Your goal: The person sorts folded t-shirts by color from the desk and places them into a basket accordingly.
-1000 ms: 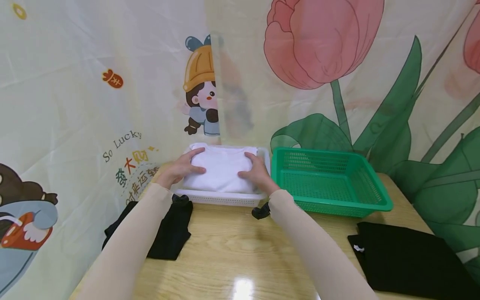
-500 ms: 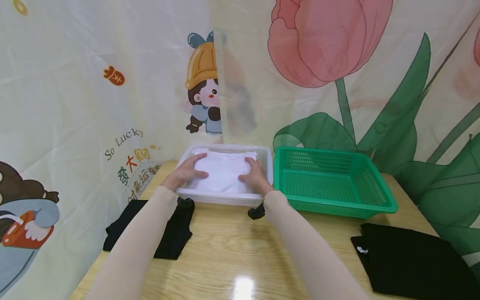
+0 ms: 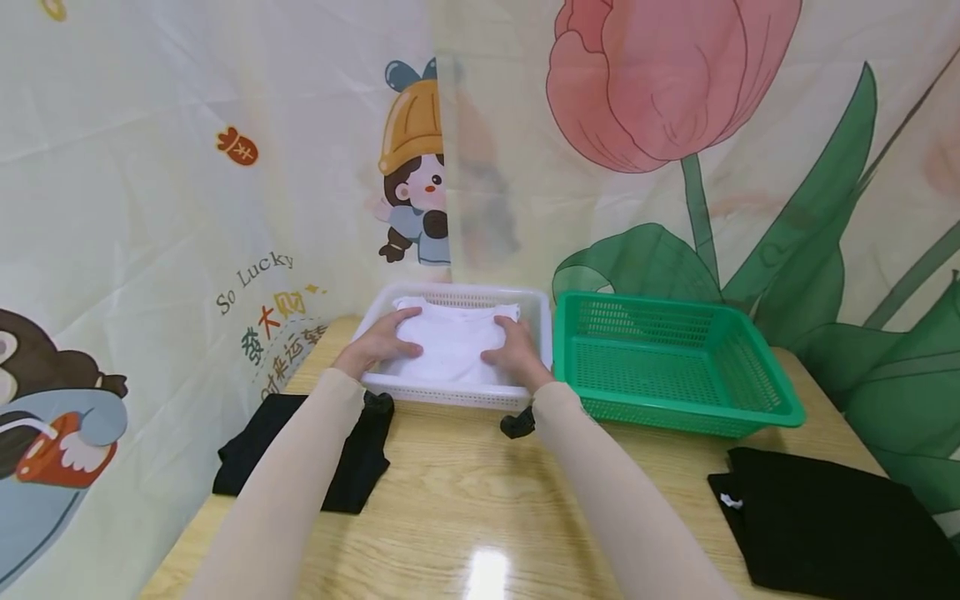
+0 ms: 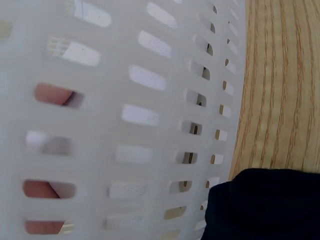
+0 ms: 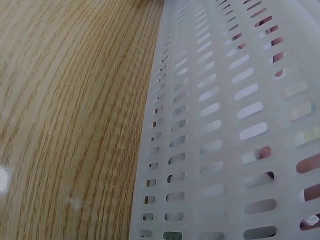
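1. Head view: the person's left hand [image 3: 380,338] and right hand [image 3: 517,352] hold opposite sides of a folded white T-shirt [image 3: 453,343], which lies inside the white slotted basket [image 3: 442,394]. A green basket [image 3: 675,416] stands just beside it.
2. Left wrist view: fingers [image 4: 52,93] show through slots; their grip is hidden.
3. Right wrist view: basket wall meets wooden tabletop [image 5: 75,120].

The head view is bright and evenly lit, with 1 hard white glare at 6 o'clock on the wooden table [image 3: 450,483] and a faint shadow near 5 o'clock beside the right sleeve [image 3: 630,492]. The white garment [image 3: 457,337] looks nearly washed out; the black cloth [image 3: 840,525] at 4 o'clock loses detail. Both wrist views are dimmer, the white basket [image 4: 111,90] slightly soft; the right catches glare at 8 o'clock.
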Demonstrator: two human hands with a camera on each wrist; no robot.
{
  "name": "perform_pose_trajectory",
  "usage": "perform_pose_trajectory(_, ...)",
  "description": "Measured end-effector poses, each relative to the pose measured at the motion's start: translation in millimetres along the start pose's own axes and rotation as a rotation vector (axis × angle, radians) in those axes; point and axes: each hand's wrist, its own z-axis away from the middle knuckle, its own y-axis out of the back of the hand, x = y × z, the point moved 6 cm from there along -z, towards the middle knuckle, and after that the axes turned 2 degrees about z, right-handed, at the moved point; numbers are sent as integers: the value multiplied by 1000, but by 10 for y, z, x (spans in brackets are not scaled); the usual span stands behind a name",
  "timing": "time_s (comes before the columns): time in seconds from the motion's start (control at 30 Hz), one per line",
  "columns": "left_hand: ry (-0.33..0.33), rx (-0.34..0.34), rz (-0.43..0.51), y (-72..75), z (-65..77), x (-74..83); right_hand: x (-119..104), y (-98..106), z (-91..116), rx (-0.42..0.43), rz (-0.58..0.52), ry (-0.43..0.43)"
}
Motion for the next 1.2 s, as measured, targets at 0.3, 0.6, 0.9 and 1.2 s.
perform_pose_trajectory(0.3,5,-8,-75,-9,35,50,8,7,13,-9,17,-14)
perform_pose_trajectory(0.6,53,-33,-94,-38,19,-6,38,-18,30,-50,29,-58)
perform_pose_trajectory(0.9,82,-66,-164,-60,71,-63,61,-60,55,-82,83,-43)
perform_pose_trajectory(1.2,74,-100,-178,-83,110,-15,71,-61,66,-86,83,-64)
